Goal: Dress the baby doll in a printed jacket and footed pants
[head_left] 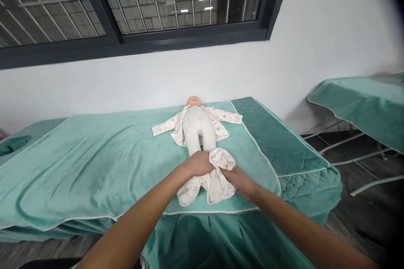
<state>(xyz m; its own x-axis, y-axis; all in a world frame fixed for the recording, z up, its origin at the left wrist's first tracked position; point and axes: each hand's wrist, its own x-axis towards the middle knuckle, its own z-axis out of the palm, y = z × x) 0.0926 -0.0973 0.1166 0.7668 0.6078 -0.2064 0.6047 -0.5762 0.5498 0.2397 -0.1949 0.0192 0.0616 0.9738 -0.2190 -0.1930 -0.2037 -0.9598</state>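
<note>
A baby doll with a white cloth body lies on its back, its head toward the wall. It wears an open printed jacket with both sleeves spread out to the sides. At the doll's feet, my left hand is closed on a pair of white printed baby pants. My right hand grips the bunched top of the same pants from the other side. The pants' legs hang toward me over the bed. The ends of the doll's legs are hidden behind my left hand and the cloth.
The doll lies on a light green sheet over a bed with a darker quilted cover. Behind it are a white wall and a barred window. Another green-covered bed with metal legs stands at right.
</note>
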